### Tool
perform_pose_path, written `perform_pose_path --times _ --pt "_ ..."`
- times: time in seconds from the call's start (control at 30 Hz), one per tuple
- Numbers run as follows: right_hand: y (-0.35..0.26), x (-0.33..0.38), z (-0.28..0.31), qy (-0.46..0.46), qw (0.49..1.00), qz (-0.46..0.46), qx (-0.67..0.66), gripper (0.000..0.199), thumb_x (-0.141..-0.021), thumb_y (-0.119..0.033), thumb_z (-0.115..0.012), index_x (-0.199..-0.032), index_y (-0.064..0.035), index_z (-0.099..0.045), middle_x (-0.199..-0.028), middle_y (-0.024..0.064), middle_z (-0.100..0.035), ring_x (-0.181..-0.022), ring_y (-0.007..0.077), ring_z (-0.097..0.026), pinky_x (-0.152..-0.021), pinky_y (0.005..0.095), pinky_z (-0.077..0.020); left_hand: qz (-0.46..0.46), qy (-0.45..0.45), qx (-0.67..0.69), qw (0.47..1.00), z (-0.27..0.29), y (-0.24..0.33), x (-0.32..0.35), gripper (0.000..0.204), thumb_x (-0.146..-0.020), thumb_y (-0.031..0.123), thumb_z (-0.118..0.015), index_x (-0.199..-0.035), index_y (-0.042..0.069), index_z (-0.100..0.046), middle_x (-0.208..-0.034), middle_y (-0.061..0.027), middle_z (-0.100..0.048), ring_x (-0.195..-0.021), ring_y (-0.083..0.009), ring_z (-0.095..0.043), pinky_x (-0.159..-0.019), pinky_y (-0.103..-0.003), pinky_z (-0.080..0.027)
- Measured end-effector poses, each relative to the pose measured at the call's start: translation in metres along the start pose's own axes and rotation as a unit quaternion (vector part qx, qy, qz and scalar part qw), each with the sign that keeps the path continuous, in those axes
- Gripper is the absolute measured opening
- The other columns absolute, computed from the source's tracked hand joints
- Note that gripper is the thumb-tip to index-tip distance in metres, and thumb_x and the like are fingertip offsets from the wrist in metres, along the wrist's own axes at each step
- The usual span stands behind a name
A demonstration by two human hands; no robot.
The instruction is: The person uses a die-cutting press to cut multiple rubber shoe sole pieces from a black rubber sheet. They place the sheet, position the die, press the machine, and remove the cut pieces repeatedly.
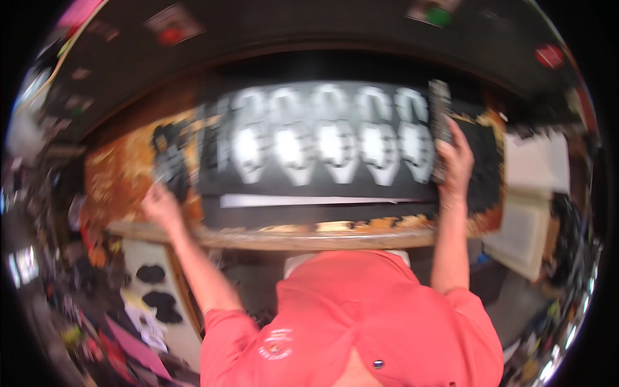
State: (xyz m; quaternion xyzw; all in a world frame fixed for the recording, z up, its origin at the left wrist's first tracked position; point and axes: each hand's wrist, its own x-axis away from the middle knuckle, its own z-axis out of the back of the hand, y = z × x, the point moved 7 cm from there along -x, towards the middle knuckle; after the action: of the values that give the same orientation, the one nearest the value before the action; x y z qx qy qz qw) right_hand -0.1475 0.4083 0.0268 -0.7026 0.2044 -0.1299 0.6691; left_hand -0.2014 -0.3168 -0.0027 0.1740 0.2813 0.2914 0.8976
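A black sheet [309, 187] lies on the table in front of me, bearing a row of repeated pale shapes [338, 145], each with an arch above a pointed form. At the sheet's right end, my right hand [456, 161] grips a long, narrow dark bar [440, 106] that stands across the sheet's edge. My left hand [161, 205] is beyond the sheet's left end, its fingers drawn together at the near end of a heap of dark pieces [169, 151]. Blur hides what, if anything, sits between those fingertips.
A pale strip [296, 201] runs along the sheet's near edge. The worn wooden table edge [277, 240] is close to my body. White sheets [538, 161] and a framed pale panel [519, 226] are at the right. A board with dark patches [151, 274] leans at the lower left.
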Motion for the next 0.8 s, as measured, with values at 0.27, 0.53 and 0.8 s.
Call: perform_pose_path --times 0.27,0.53,0.8 --pt "-0.007 -0.004 0.009 0.012 0.980 -0.081 -0.181 0.064 -0.093 -0.023 -0.070 -0.148 0.0077 -0.054 -0.128 0.0166 -0.070 -0.113 0.0218 -0.071 -0.103 0.0325 -0.0556 -0.200 -0.096 0.198 0.955 -0.012 0.137 0.072 0.026 -0.106 0.017 -0.066 -0.125 0.002 -0.075 -0.121 -0.0132 -0.071 -0.106 -0.0236 -0.068 -0.092 -0.035 -0.053" --pt "-0.125 -0.006 0.043 -0.078 0.825 0.014 -0.560 0.110 -0.085 -0.030 -0.081 -0.164 0.0068 -0.015 -0.161 0.0384 -0.027 -0.146 0.0481 -0.039 -0.123 0.0557 -0.0384 -0.381 -0.121 0.151 0.904 -0.019 0.243 0.163 0.022 -0.098 0.005 -0.071 -0.120 0.005 -0.075 -0.121 -0.0130 -0.070 -0.113 -0.0316 -0.063 -0.094 -0.042 -0.052" --pt "0.007 0.012 0.001 0.145 0.658 -0.173 -0.718 0.077 -0.093 -0.032 -0.073 -0.152 0.0067 -0.042 -0.145 0.0332 -0.046 -0.132 0.0464 -0.050 -0.108 0.0548 -0.0511 -0.332 -0.162 0.191 0.910 -0.023 0.235 0.160 0.020 -0.098 0.002 -0.069 -0.117 0.005 -0.075 -0.118 -0.0117 -0.071 -0.111 -0.0307 -0.063 -0.090 -0.041 -0.052"
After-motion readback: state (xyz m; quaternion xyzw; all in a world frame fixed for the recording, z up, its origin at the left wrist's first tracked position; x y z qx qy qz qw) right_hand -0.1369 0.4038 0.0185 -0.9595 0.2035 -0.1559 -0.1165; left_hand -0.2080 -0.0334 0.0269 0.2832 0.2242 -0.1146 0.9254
